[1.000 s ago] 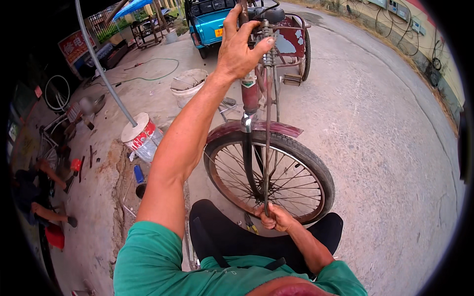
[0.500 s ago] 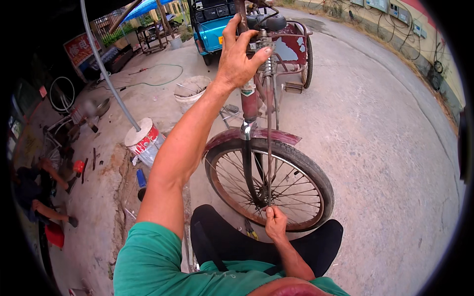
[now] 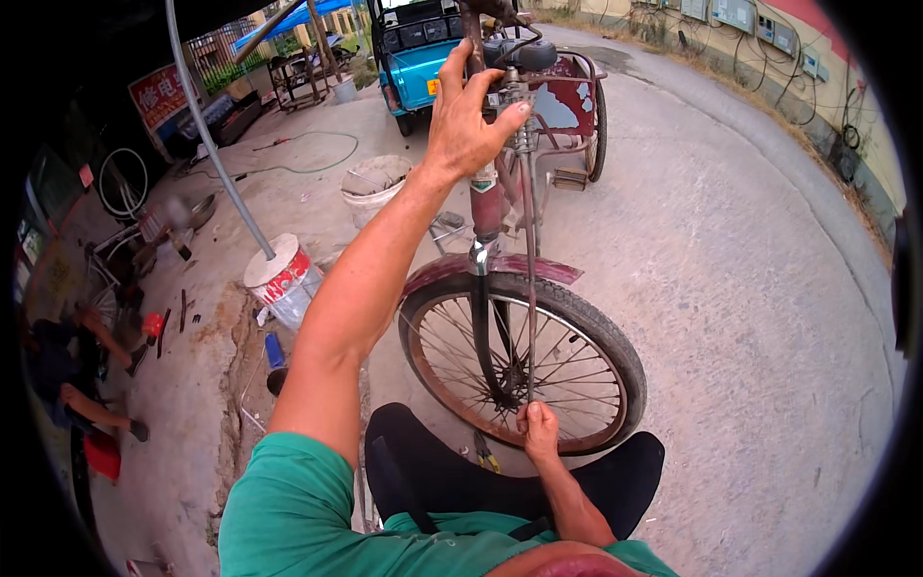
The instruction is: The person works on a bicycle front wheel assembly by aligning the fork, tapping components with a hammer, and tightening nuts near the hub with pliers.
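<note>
A red tricycle's front wheel (image 3: 630,370) stands before me, under a worn red mudguard (image 3: 534,266). My left hand (image 3: 471,120) reaches up to the steering column (image 3: 486,212); its fingers are spread, with the thumb over a coil spring (image 3: 524,137) beside the column. From the spring a long thin metal rod (image 3: 532,288) runs down in front of the wheel. My right hand (image 3: 540,428) is closed in a pinch around the rod's lower end, near the hub and the black fork (image 3: 481,337). The fingertips hide that end.
Pliers (image 3: 487,452) lie on the ground by my knees. A white bucket (image 3: 370,197) and a pole in a concrete-filled can (image 3: 284,274) stand to the left. A person (image 3: 82,385) sits at far left. Behind is a blue vehicle (image 3: 423,67).
My right hand and the rod's lower end have shifted slightly right, away from the hub. My left hand keeps its place at the column and spring.
</note>
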The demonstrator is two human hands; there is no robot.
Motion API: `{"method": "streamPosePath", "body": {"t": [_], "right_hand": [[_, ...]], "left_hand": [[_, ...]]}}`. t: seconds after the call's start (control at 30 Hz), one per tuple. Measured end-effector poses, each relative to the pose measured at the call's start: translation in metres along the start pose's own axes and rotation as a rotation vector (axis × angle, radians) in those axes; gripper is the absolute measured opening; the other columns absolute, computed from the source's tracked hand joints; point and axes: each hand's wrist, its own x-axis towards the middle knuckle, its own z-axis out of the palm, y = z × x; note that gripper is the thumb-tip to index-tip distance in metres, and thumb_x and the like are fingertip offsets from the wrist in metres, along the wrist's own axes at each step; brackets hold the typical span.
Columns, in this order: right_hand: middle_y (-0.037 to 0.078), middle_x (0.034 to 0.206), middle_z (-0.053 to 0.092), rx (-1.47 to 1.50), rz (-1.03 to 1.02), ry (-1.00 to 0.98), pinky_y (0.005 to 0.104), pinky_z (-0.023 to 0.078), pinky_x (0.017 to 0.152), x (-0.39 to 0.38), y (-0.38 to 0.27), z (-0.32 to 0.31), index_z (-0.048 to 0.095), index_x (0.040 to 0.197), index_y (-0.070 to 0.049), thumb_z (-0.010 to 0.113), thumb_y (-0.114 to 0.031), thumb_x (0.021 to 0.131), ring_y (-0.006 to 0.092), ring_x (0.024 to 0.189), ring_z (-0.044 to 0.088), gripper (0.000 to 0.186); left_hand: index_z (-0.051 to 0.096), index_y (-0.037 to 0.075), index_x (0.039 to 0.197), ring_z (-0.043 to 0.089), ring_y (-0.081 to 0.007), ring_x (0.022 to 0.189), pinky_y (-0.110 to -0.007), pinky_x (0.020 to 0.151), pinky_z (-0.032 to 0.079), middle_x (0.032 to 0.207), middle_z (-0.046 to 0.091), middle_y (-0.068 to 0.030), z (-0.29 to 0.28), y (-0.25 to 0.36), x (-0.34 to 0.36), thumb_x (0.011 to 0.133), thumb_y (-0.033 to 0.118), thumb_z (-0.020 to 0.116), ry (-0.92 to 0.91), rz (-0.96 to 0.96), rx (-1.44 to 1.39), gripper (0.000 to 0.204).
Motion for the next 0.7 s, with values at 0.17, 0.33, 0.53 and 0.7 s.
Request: {"method": "streamPosePath", "body": {"t": [0.17, 0.33, 0.53, 0.7], "right_hand": [[-0.001, 0.065, 0.049, -0.263, -0.122, 0.294, 0.0280, 0.036, 0.054, 0.010, -0.023, 0.031, 0.058, 0.080, -0.004, 0.048, -0.030, 0.105, 0.0082, 0.058, 0.043, 0.037], [-0.004, 0.059, 0.039, 0.161, 0.036, 0.135, 0.0265, 0.029, 0.048, 0.021, 0.011, 0.014, 0.051, 0.080, -0.007, 0.050, -0.046, 0.104, 0.0073, 0.050, 0.033, 0.046], [-0.005, 0.057, 0.029, 0.915, 0.593, -0.631, 0.0255, 0.027, 0.049, 0.019, -0.006, 0.024, 0.047, 0.078, -0.010, 0.045, -0.054, 0.102, 0.0087, 0.049, 0.027, 0.050], [-0.003, 0.062, 0.037, 0.859, 0.556, -0.547, 0.0239, 0.029, 0.049, 0.025, -0.021, -0.004, 0.053, 0.086, -0.010, 0.050, -0.049, 0.102, 0.0084, 0.051, 0.033, 0.042]], "left_hand": [[0.063, 0.001, 0.120, 0.031, -0.0376, 0.141, -0.046, 0.112, 0.034, 0.152, 0.026, -0.0211, -0.006, -0.004, -0.001, 0.081, 0.051, 0.070, 0.015, -0.041, -0.083, 0.064], [0.061, -0.001, 0.124, 0.024, -0.0378, 0.144, -0.046, 0.115, 0.030, 0.153, 0.023, -0.0203, -0.003, 0.004, -0.001, 0.084, 0.047, 0.068, -0.015, -0.059, -0.147, 0.063], [0.061, -0.001, 0.122, 0.024, -0.0385, 0.144, -0.046, 0.115, 0.028, 0.153, 0.024, -0.0206, -0.003, 0.000, -0.003, 0.084, 0.048, 0.068, -0.004, -0.043, -0.123, 0.063], [0.062, -0.001, 0.122, 0.025, -0.0390, 0.143, -0.047, 0.115, 0.028, 0.153, 0.023, -0.0207, -0.002, 0.001, -0.003, 0.083, 0.047, 0.068, -0.010, -0.045, -0.079, 0.062]]}}
